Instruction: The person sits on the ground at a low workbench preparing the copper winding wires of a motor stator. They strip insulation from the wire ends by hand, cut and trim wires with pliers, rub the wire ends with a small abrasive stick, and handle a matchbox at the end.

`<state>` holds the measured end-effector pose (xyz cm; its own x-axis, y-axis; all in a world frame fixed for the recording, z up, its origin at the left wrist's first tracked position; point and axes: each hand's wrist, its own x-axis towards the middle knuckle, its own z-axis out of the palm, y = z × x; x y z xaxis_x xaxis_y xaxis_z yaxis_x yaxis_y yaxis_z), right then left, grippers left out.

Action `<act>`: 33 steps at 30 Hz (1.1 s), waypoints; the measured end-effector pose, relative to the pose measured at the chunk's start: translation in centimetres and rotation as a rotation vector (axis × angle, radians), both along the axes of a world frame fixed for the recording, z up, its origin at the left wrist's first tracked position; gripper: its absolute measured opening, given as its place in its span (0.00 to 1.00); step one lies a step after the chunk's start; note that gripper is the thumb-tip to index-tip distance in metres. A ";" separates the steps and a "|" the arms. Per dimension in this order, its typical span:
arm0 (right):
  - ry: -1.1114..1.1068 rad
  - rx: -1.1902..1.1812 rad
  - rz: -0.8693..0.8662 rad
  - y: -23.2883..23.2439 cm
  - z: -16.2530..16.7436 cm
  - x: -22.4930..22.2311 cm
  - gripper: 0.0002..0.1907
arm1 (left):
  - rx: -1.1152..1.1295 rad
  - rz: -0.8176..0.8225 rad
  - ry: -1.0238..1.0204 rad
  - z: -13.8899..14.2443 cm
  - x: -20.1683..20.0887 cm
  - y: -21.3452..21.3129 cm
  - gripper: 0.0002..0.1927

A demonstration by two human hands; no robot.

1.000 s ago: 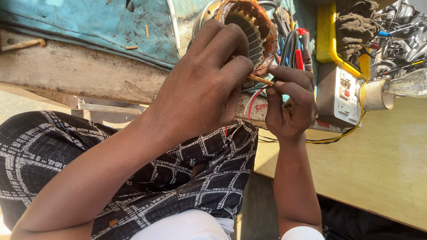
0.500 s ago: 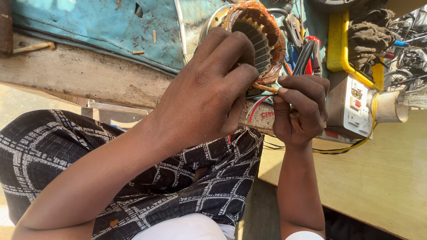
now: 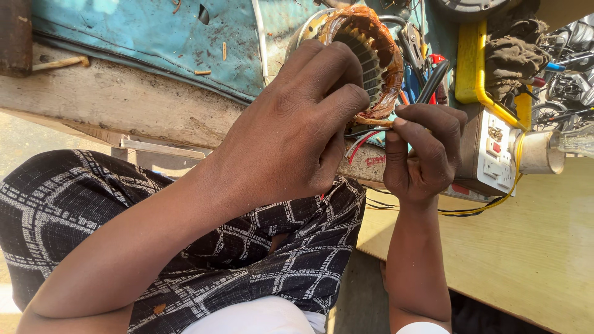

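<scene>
Copper-wound motor stator (image 3: 371, 59) at the near edge of the wooden surface (image 3: 124, 99).
Left hand (image 3: 291, 136) and right hand (image 3: 424, 154) each pinch lead wires (image 3: 362, 133) at its lower rim; switch box (image 3: 495, 154) just right.

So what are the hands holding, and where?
Both hands, left and right, pinch a thin lead at the lower rim of the copper-wound stator.

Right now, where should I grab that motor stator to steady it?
Grip the motor stator by its bare outer metal rim at the upper left, coming from the left; copper windings cover its near edge, and both hands crowd the lower right.
</scene>
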<state>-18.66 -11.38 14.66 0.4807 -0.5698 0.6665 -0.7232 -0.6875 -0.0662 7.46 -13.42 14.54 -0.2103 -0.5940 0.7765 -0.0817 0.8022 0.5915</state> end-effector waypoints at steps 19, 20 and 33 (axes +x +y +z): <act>-0.045 -0.022 0.000 0.1 -0.3 -0.1 0.06 | -0.095 0.144 -0.131 -0.6 -0.9 0.0 0.15; -0.042 -0.020 -0.001 0.1 -0.3 -0.1 0.06 | -0.105 0.153 -0.142 -0.6 -0.9 0.0 0.15; -0.063 0.071 -0.015 -0.2 0.0 0.4 0.07 | -0.111 0.162 -0.153 -0.2 -0.4 0.0 0.13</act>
